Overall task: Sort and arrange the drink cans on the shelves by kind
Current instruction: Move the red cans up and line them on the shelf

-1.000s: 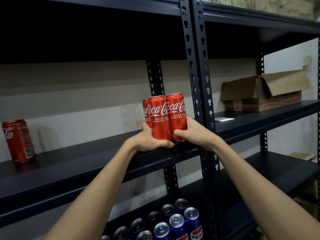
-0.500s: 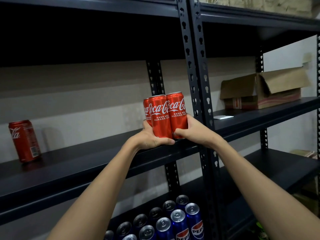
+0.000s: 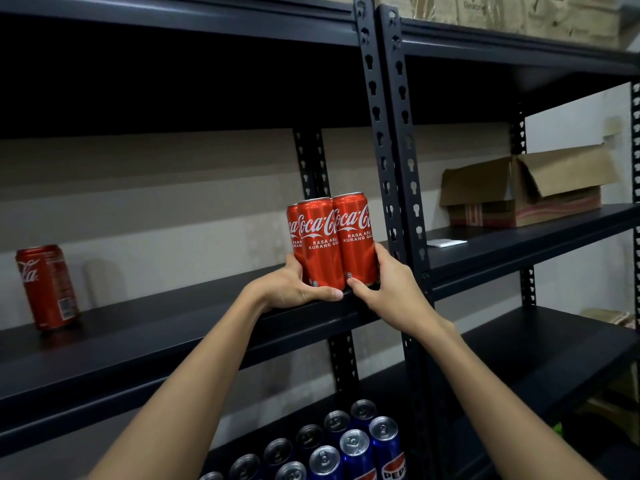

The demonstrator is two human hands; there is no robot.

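Note:
Three tall red Coca-Cola cans (image 3: 330, 240) stand bunched together at the right end of the middle black shelf (image 3: 145, 327), just left of the steel upright. My left hand (image 3: 294, 287) grips the bunch from the left, thumb curled across the bottom front. From the right, my right hand (image 3: 388, 285) holds the same bunch, thumb under the rightmost can. Far to the left on the same shelf stands another red Coca-Cola can (image 3: 46, 287), alone. On the shelf below, several blue Pepsi cans (image 3: 349, 448) stand in rows.
A perforated black upright (image 3: 391, 161) rises right beside the held cans. In the right bay sit an open cardboard box (image 3: 523, 192) and a white slip of paper (image 3: 445, 242). Cardboard boxes (image 3: 519, 12) line the top shelf.
The view has drifted a little, so the lone can on the left appears further right. Both hands keep the same hold on the three cans at the shelf's right end.

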